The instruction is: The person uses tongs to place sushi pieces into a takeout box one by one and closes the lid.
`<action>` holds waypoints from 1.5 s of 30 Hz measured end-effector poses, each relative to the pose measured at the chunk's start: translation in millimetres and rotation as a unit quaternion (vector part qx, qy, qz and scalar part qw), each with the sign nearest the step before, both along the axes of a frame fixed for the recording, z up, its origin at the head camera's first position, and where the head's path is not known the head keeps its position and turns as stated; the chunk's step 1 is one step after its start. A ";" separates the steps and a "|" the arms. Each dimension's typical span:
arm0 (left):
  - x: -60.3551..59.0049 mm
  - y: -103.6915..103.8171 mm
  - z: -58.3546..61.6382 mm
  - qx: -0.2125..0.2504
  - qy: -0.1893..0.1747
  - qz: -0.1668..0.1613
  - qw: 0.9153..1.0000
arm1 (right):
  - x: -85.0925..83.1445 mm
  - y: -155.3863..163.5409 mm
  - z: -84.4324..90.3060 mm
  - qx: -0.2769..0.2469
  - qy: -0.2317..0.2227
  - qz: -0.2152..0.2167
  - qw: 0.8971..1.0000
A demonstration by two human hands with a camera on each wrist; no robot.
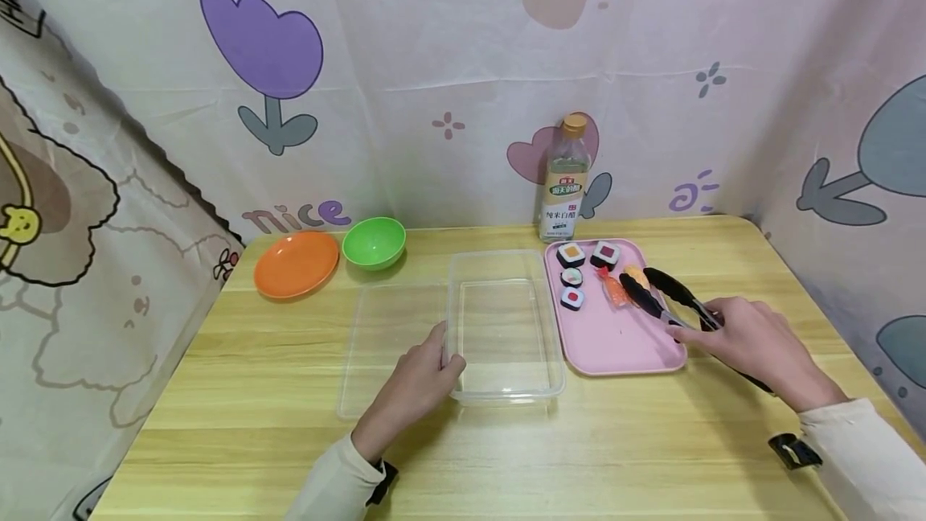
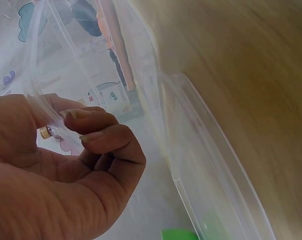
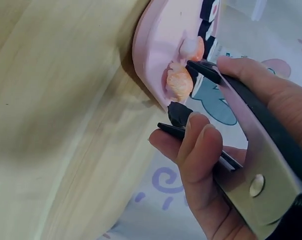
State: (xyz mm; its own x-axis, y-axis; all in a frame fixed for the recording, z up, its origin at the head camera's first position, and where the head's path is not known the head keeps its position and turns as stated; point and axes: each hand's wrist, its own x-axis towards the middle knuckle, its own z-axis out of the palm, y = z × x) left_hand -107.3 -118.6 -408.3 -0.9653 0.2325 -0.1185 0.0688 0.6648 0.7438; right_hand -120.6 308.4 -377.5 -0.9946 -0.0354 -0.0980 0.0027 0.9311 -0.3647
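My left hand grips the left rim of a clear plastic container, thumb and fingers pinching its wall. In my right hand are black-tipped metal tongs, reaching over a pink tray. The spread tong tips stand either side of an orange-topped nigiri sushi, partly hidden in the head view. Beside it on the tray lies a shrimp nigiri. Several sushi rolls, including one with a red centre, sit along the tray's left and back.
A clear lid lies flat left of the container. Farther back stand an orange plate and a green bowl. Behind the tray rises a vinegar bottle. Patterned cloth hangs along the table's back and sides.
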 end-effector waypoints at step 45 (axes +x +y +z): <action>0.7 -1.1 0.4 -0.005 0.011 -0.007 1.000 | 0.6 2.4 26.0 -0.006 0.030 0.017 0.999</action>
